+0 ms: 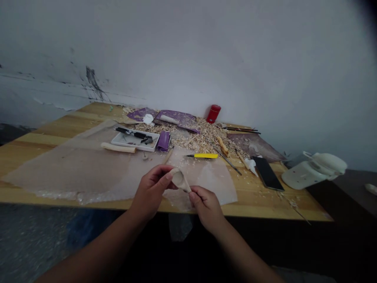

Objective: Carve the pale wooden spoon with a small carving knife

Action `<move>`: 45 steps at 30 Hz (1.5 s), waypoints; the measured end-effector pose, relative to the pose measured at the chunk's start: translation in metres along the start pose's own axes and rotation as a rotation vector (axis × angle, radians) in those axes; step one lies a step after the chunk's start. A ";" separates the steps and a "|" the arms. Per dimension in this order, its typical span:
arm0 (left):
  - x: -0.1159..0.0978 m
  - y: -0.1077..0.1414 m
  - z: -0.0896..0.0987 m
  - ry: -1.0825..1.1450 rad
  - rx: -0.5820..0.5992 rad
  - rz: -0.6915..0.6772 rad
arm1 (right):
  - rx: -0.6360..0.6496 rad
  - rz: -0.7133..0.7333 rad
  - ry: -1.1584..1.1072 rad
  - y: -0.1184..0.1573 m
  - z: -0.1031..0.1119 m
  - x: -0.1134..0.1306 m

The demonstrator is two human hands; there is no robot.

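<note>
Head view. Wooden spoon, one, held above the plastic sheet near the front edge of the table. Left hand: partly closed, thumb and fingers pinching the bowl's rim, probably to steady it. Right hand: fingers curled, thumb pressed on the handle, seemingly to control its angle; both grips leave the hollow exposed, likely for inspection. Yellow knife: lying beyond the spoon, apparently within easy reach. White tray: seemingly keeps small tools together. Orientation: long axis slanting, bowl far-left, handle near-right; hollow facing up toward the wearer.
</note>
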State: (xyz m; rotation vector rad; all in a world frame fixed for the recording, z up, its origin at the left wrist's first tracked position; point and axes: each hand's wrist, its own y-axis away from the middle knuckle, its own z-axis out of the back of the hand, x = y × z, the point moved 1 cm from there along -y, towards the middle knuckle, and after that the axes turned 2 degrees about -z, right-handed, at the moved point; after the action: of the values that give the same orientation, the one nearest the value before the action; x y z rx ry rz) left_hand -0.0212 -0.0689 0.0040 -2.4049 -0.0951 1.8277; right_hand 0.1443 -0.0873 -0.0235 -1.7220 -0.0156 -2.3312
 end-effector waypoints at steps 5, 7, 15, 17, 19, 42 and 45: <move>0.012 0.009 -0.006 0.012 0.137 -0.003 | 0.031 0.021 0.005 0.008 -0.012 0.002; 0.016 0.013 -0.008 -0.067 0.219 0.014 | 0.031 0.011 -0.018 0.010 -0.018 0.000; 0.023 0.015 -0.003 -0.218 0.228 0.072 | 0.034 0.099 0.507 0.004 -0.004 0.010; 0.025 0.013 0.002 -0.276 0.187 0.072 | 0.039 0.082 0.711 -0.001 0.009 0.012; 0.026 0.011 0.009 -0.322 0.125 0.065 | 0.057 0.043 0.888 -0.006 0.023 0.012; 0.025 -0.001 0.019 -0.698 0.301 -0.346 | 0.224 0.017 0.425 -0.008 0.004 0.003; 0.028 0.000 0.019 -0.661 0.235 -0.247 | 0.199 0.020 0.376 -0.006 -0.001 0.002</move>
State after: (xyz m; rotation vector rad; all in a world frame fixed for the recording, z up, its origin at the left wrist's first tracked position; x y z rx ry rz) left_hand -0.0318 -0.0640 -0.0280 -1.4860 -0.2086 2.2678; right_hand 0.1417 -0.0823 -0.0212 -1.1705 -0.1557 -2.5032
